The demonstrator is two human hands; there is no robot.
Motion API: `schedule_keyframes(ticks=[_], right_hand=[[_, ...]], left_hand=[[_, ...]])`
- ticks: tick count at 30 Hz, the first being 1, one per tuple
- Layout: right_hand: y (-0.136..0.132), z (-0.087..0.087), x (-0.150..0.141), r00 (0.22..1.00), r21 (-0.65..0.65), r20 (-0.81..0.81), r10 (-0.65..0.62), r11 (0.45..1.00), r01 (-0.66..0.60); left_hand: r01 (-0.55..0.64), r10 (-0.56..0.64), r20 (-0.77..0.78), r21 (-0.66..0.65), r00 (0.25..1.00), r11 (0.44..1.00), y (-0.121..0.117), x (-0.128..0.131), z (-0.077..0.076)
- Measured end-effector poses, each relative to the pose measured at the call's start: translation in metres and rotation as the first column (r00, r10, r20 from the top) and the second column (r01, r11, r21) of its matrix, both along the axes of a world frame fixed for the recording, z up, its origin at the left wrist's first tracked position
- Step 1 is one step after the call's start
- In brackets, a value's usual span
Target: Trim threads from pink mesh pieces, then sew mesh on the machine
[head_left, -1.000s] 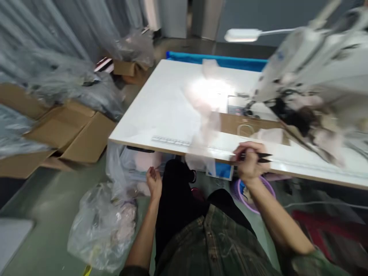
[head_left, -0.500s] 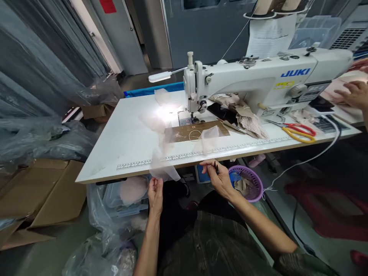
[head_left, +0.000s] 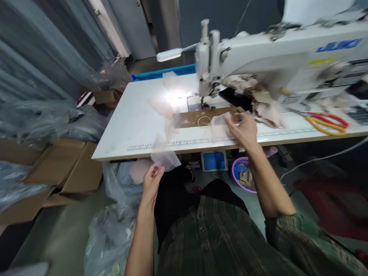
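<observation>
My left hand (head_left: 152, 182) is below the table's front edge, pinching one end of a sheer pale fabric strip (head_left: 164, 156). The strip runs up over the edge onto the tabletop. My right hand (head_left: 244, 129) is over the table, fingers closed at the corner of another sheer part of fabric (head_left: 220, 126) lying by the brown plate (head_left: 189, 119). A small dark tool with a bluish tip (head_left: 240, 119) is tucked in that hand, mostly hidden. Behind stands a white sewing machine (head_left: 258, 57), its needle area lit. Whether both fabric parts are one piece, I cannot tell.
Red-and-yellow-handled scissors (head_left: 326, 124) lie on the right, beside crumpled fabric scraps (head_left: 267, 107). Along the front runs a printed ruler (head_left: 143, 146). Under the table are a purple basket (head_left: 233, 178) and a blue tray (head_left: 214, 161). Cardboard boxes (head_left: 69, 165) stand at left.
My right hand has risen from below the table edge onto the tabletop and reached the sheer fabric. My left hand keeps its pinch. The view has turned, shifting the machine up and right.
</observation>
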State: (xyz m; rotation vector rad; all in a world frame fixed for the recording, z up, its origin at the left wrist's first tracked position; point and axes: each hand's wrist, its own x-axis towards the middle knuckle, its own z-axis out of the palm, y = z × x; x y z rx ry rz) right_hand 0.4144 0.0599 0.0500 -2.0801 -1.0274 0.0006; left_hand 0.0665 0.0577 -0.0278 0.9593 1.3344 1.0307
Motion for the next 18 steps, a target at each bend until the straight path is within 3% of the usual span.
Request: schedule_keyframes(ticks=[2, 5, 8, 10, 12, 14, 16, 18], right_hand=[[-0.006, 0.0, -0.014, 1.0, 0.134, 0.021, -0.012, 0.991, 0.009], [-0.025, 0.0, -0.056, 0.979, 0.284, -0.035, 0.199, 0.942, -0.181], [-0.044, -0.009, -0.107, 0.808, 0.257, -0.169, 0.565, 0.816, -0.517], [-0.053, -0.021, -0.132, 0.682, 0.249, -0.246, 0.688, 0.725, -0.642], [-0.06, -0.031, -0.146, 0.622, 0.257, -0.29, 0.728, 0.685, -0.682], [-0.066, -0.04, -0.152, 0.583, 0.265, -0.32, 0.746, 0.662, -0.701], [-0.069, -0.048, -0.154, 0.556, 0.255, -0.366, 0.746, 0.655, -0.711], [-0.072, -0.059, -0.157, 0.527, 0.227, -0.473, 0.706, 0.676, -0.701]], left_hand=[[0.033, -0.033, 0.027, -0.011, 0.999, 0.999, 0.002, 0.006, -0.003], [0.002, 0.001, 0.085, -0.039, 0.996, 0.999, 0.003, 0.011, -0.005], [0.032, -0.022, 0.133, -0.08, 0.991, 0.996, -0.006, 0.005, -0.002], [0.089, -0.077, 0.144, -0.081, 0.987, 0.993, -0.019, -0.006, 0.005], [0.198, -0.191, 0.104, -0.069, 0.976, 0.978, -0.036, -0.022, 0.016], [0.381, -0.38, 0.016, -0.051, 0.925, 0.923, -0.056, -0.039, 0.03], [0.559, -0.562, -0.067, -0.052, 0.825, 0.827, -0.073, -0.052, 0.043], [0.633, -0.64, -0.067, -0.101, 0.766, 0.768, -0.087, -0.06, 0.049]])
